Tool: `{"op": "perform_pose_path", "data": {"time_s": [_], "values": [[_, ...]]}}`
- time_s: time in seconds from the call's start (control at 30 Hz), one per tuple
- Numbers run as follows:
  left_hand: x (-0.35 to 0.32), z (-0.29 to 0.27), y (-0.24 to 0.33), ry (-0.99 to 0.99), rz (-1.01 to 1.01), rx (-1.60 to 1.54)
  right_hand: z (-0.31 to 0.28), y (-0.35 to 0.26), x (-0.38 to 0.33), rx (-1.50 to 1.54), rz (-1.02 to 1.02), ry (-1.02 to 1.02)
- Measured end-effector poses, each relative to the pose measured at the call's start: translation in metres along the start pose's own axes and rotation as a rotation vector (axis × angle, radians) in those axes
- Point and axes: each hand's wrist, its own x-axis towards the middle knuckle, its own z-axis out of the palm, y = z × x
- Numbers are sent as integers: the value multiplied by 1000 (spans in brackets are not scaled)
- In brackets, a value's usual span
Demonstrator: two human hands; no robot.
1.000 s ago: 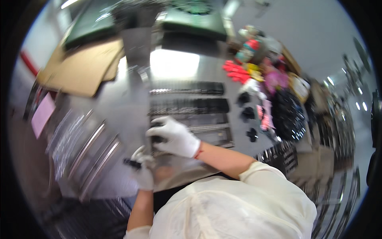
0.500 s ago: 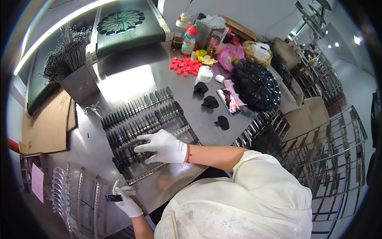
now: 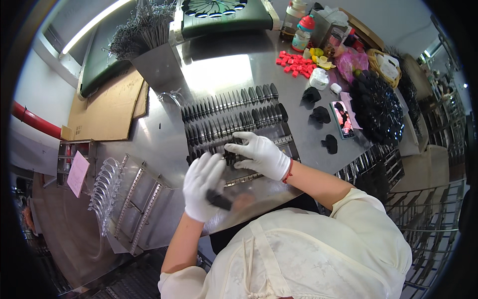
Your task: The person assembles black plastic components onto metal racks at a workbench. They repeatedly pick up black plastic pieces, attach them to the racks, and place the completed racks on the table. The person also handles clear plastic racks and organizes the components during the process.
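Observation:
A metal rack (image 3: 285, 141) holds rows of thin, black, leaf-shaped pieces (image 3: 254, 118) standing on edge. My right hand (image 3: 265, 157), in a white glove, reaches over the rack's front row. Its fingers are apart, and the tips touch or nearly touch black pieces there. My left hand (image 3: 203, 188), gloved too and slightly blurred, is raised at the rack's front left corner. A flat dark piece (image 3: 218, 200) sticks out from its thumb side, held by the hand. Motion blur hides the piece's exact shape.
Left of the rack stand a bin of wire hooks (image 3: 157, 65), cardboard sheets (image 3: 107, 112) and clear curved hooks (image 3: 105, 192) beside an empty metal frame (image 3: 142, 209). Rightward lie black petal-like pieces (image 3: 319, 115), a phone (image 3: 342, 119), red blocks (image 3: 295, 64) and a black sequined bundle (image 3: 376, 109).
My left hand has come up from beside the table's front left edge to the rack, carrying the dark piece. My right hand stays over the front row. The whole view has shifted.

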Motion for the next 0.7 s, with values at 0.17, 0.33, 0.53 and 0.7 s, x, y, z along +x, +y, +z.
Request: {"op": "perform_pose_path", "data": {"time_s": [0.17,0.33,0.53,0.7], "values": [[14,17,-9,-225,134,138,-17,8,-7,-157,0,0],[-5,-12,-15,-85,-57,75,-27,-22,1,-372,5,-184],[-41,-2,19,289,-538,-608,-17,-34,22,-486,-10,-382],[-45,-2,35,234,-837,-882,-26,-32,32,-460,32,-385]]}}
